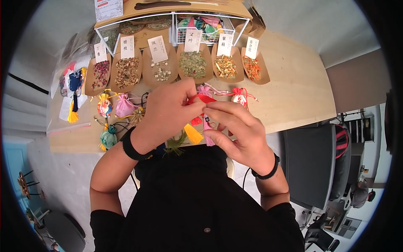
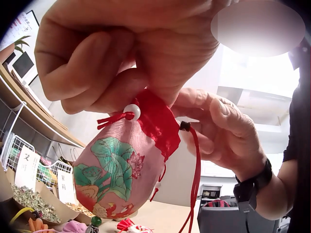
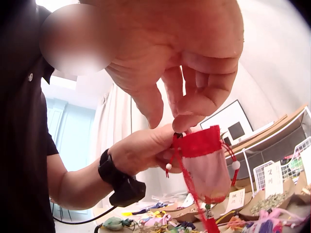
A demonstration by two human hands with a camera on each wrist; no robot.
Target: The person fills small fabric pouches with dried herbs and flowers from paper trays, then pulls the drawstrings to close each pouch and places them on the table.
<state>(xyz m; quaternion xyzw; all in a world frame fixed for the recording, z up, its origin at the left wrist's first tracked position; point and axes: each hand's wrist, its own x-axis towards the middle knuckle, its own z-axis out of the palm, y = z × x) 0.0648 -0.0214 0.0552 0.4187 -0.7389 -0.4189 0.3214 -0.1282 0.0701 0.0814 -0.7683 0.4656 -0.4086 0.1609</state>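
Observation:
A pink drawstring pouch (image 2: 116, 165) printed with green lotus leaves has a red cloth collar (image 3: 200, 141) and red cords with white beads. My left hand (image 1: 166, 113) grips it by the collar, fingers folded at its top, and the pouch hangs below. My right hand (image 1: 241, 128) reaches in from the other side, fingertips right at the collar by a small dark bead (image 2: 185, 126). Its thumb stands apart from the other fingers. From that bead hangs a red cord (image 2: 196, 170). In the head view the hands hide most of the pouch.
Kraft paper trays of dried herbs (image 1: 193, 65) with name cards line the table (image 1: 294, 88) under a shelf (image 1: 201, 7). Nearer lie a pink pouch (image 1: 124, 106), a green pouch (image 1: 108, 137), a red-and-white pouch (image 1: 239, 99) and a yellow tassel (image 1: 193, 133). A dark chair (image 1: 308, 164) stands right.

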